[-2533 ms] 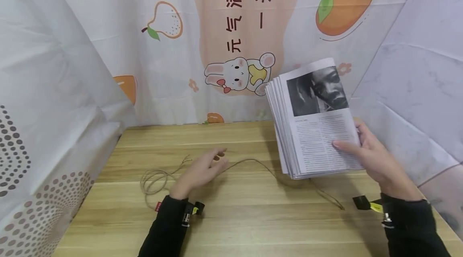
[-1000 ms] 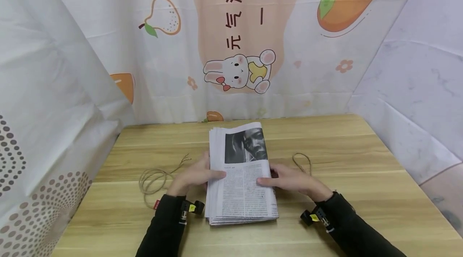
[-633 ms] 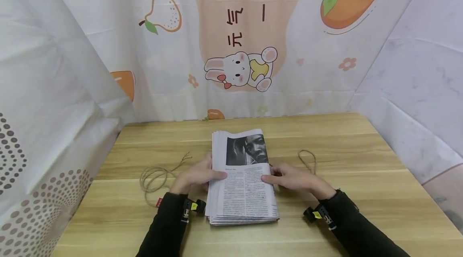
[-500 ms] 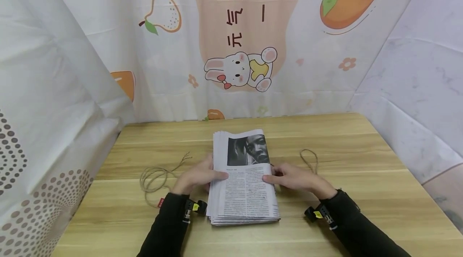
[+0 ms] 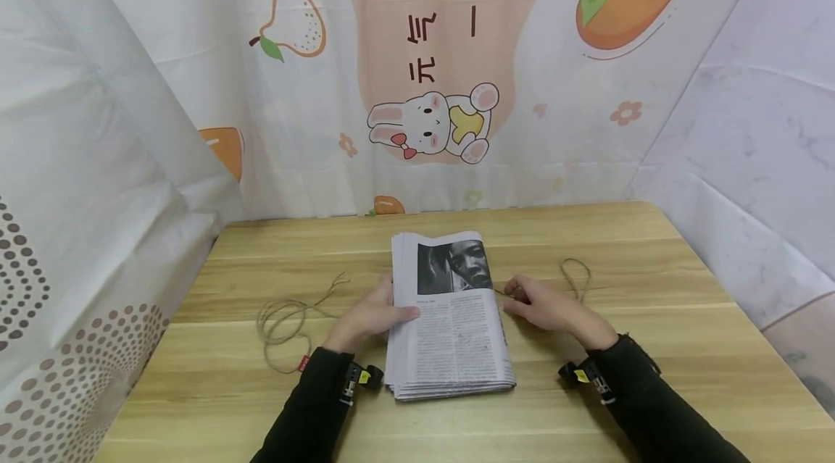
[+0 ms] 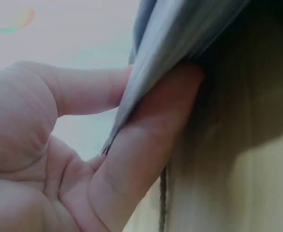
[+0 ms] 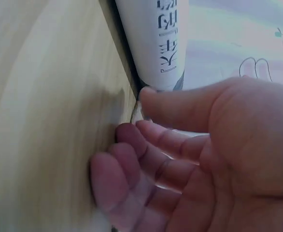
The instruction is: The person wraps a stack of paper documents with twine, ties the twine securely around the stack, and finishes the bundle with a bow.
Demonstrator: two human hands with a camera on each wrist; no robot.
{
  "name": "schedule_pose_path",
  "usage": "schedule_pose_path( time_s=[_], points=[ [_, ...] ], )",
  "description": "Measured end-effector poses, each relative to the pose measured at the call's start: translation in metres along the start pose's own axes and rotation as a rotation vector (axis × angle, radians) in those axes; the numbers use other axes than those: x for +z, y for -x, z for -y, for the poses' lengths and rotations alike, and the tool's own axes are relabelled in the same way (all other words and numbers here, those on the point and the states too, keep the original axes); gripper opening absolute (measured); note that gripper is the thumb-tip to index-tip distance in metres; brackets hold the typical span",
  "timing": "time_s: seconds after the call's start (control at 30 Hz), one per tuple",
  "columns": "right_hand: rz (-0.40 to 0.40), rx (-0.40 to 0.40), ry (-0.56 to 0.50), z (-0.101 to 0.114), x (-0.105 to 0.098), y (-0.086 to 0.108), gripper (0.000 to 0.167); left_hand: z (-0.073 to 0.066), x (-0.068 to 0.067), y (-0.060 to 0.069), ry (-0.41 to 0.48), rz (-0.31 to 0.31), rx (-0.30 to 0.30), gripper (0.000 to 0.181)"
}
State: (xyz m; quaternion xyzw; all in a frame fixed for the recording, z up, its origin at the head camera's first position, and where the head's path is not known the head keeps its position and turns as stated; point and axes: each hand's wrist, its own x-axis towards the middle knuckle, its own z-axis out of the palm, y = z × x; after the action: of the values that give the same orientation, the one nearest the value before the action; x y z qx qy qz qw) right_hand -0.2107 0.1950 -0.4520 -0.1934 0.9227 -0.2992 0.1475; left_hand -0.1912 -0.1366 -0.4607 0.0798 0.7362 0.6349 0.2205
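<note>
A thick stack of folded newspapers (image 5: 459,347) lies mid-table in the head view, a dark photo printed on its top sheet. My left hand (image 5: 375,314) grips its left edge, thumb on top and fingers underneath, as the left wrist view also shows. Just off the right edge, my right hand (image 5: 544,309) has curled fingers around a thin brown twine (image 5: 577,280) that comes out from beneath the stack. In the right wrist view, the thumb and fingertips meet close to the folded edge of the newspapers (image 7: 153,43); the fingers partly hide the twine.
Left of the stack, more twine lies in loose coils (image 5: 280,322) with a frayed end, near a small red tag (image 5: 304,363). The wooden table (image 5: 652,245) is bordered by a printed curtain (image 5: 293,130) behind and fabric at both sides.
The newspaper stack came down from my right hand onto the table, and my left hand took its left edge. Lately the stack slid slightly right; my right hand left its edge for the twine.
</note>
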Motion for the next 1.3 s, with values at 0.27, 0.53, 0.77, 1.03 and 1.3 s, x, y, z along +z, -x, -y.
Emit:
schedule_pose_path(
  time_s=[0.27, 0.53, 0.77, 1.03, 1.3],
  points=[
    [-0.026, -0.02, 0.115, -0.008, -0.005, -0.001, 0.005, 0.003, 0.007, -0.003, -0.103, -0.1, -0.007, 0.06],
    [-0.032, -0.036, 0.137, -0.014, -0.01, -0.001, 0.011, 0.002, 0.007, -0.005, -0.105, -0.1, -0.005, 0.059],
    [-0.057, -0.014, 0.182, -0.019, -0.016, -0.001, 0.01, -0.001, 0.007, -0.001, -0.147, -0.098, -0.06, 0.052],
    [-0.137, -0.097, 0.289, -0.017, -0.01, -0.002, 0.009, 0.0, 0.005, 0.002, -0.221, -0.083, -0.087, 0.041],
    [-0.153, -0.285, 0.312, -0.01, 0.005, -0.007, 0.023, 0.001, 0.005, 0.001, -0.274, -0.098, -0.105, 0.031]
  ],
)
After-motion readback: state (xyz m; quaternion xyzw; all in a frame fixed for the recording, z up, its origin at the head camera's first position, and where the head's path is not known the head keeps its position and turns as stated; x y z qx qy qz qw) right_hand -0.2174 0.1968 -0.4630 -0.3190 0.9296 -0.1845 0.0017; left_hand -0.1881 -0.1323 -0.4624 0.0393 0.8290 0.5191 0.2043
